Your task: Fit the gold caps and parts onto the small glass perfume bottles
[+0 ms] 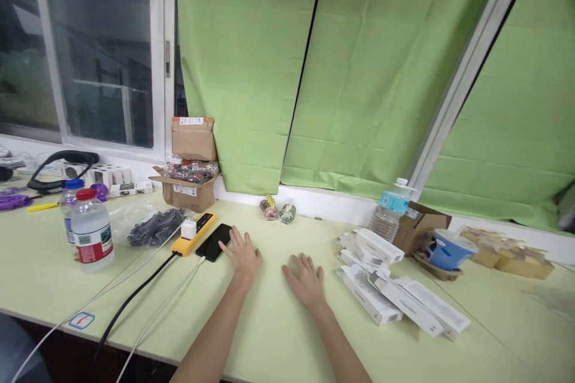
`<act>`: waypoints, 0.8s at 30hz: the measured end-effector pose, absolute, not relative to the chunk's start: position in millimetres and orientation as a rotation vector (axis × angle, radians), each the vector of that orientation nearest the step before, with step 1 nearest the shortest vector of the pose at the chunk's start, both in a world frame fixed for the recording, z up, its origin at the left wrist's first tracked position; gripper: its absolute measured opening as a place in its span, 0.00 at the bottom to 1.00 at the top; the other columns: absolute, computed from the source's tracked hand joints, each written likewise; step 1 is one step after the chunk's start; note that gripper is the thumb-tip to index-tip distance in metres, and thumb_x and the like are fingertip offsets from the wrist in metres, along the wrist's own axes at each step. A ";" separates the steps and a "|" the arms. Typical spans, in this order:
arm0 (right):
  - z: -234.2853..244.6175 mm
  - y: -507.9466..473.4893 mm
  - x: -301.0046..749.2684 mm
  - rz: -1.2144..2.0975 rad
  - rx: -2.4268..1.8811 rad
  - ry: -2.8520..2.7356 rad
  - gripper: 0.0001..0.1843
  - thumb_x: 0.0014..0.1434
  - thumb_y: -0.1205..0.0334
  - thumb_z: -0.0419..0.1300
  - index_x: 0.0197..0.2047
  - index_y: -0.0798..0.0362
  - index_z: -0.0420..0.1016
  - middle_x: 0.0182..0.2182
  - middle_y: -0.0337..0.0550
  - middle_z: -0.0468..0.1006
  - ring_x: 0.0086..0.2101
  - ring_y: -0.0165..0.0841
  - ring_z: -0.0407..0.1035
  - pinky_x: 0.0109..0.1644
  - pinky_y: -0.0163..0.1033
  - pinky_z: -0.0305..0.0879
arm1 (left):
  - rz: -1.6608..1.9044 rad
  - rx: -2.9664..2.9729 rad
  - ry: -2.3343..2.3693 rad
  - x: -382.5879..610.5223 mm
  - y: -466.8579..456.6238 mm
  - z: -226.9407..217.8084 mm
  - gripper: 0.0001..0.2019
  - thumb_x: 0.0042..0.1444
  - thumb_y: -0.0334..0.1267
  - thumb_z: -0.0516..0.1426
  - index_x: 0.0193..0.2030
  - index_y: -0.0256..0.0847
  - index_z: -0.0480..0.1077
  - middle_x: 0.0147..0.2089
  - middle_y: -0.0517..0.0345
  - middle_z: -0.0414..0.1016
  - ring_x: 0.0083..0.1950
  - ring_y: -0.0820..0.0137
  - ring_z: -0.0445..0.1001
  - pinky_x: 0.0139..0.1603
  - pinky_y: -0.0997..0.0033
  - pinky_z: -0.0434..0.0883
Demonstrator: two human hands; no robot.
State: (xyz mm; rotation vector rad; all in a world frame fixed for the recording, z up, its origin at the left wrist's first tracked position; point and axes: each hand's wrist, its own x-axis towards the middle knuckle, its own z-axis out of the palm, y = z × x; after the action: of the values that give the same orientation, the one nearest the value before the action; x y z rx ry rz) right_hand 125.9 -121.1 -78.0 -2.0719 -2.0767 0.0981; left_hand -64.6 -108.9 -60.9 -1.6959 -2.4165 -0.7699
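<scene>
Well, L hand [245, 256] splayed at phone [212, 244] edge nr pwr strip [194, 237]; R hand [308, 281] fingers loose, white boxes [406, 305] beside.

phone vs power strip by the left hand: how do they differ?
Colour: the phone is black; the power strip is mostly yellow.
Build: the phone is a thin slab; the strip is longer and thicker, with a white adapter plugged in.
Cable: a white one meets the phone; a black cord leaves the strip.
Shared: both lie on the table, slanting the same way.
</scene>
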 end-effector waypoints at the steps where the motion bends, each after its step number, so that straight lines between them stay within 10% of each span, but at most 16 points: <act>1: -78.1 -121.3 126.1 0.095 -2.066 -2.076 0.37 0.65 0.37 0.40 0.69 0.47 0.57 0.71 0.46 0.49 0.69 0.45 0.39 0.69 0.59 0.30 | -0.773 -1.682 -2.435 -68.1 -108.1 -60.5 0.29 0.54 0.43 0.55 0.63 0.36 0.62 0.75 0.34 0.37 0.75 0.47 0.33 0.66 0.29 0.35; 24: -79.2 -121.4 125.5 0.082 -2.051 -2.066 0.36 0.64 0.37 0.41 0.69 0.47 0.58 0.70 0.46 0.50 0.69 0.45 0.40 0.69 0.59 0.30 | -0.797 -1.790 -2.376 -59.5 -113.5 -56.4 0.29 0.56 0.44 0.54 0.64 0.36 0.60 0.75 0.34 0.36 0.76 0.47 0.31 0.67 0.31 0.38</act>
State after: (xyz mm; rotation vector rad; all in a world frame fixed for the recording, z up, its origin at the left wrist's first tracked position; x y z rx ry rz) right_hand 125.5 -121.4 -79.2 -2.0514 -2.0658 0.0816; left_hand -59.5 -113.5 -56.4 -1.7902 -2.3762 -0.7967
